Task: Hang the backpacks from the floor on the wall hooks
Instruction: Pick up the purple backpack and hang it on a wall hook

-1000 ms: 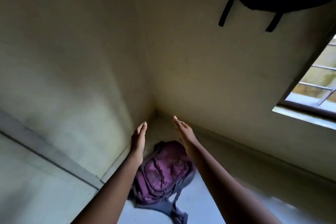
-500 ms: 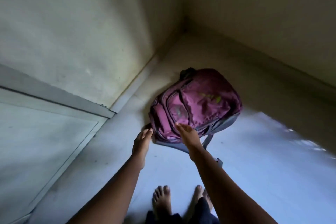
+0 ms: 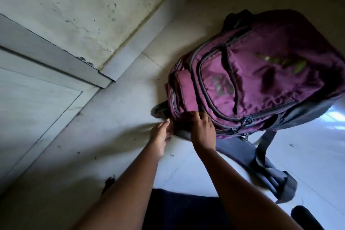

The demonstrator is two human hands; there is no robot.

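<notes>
A purple backpack (image 3: pixel 257 78) with grey trim lies on the floor near the room corner, its front pockets facing up. Its grey shoulder straps (image 3: pixel 265 166) trail across the floor towards me. My right hand (image 3: pixel 202 129) rests on the near end of the bag, fingers bent over the fabric, though a firm grip does not show. My left hand (image 3: pixel 160 135) is beside it at floor level, fingers extended and touching the bag's near edge. No wall hooks are in view.
A stained pale wall (image 3: pixel 84 5) runs along the upper left with a grey skirting strip (image 3: pixel 130 50). A grey door and frame (image 3: pixel 37 84) fill the left. The floor (image 3: pixel 112 117) is pale tile. My dark clothing (image 3: pixel 186 209) shows at the bottom.
I have bent down much closer to the floor. Both hands have travelled forward from mid-air to the near end of the purple backpack. A dark bag hanging above is now out of view.
</notes>
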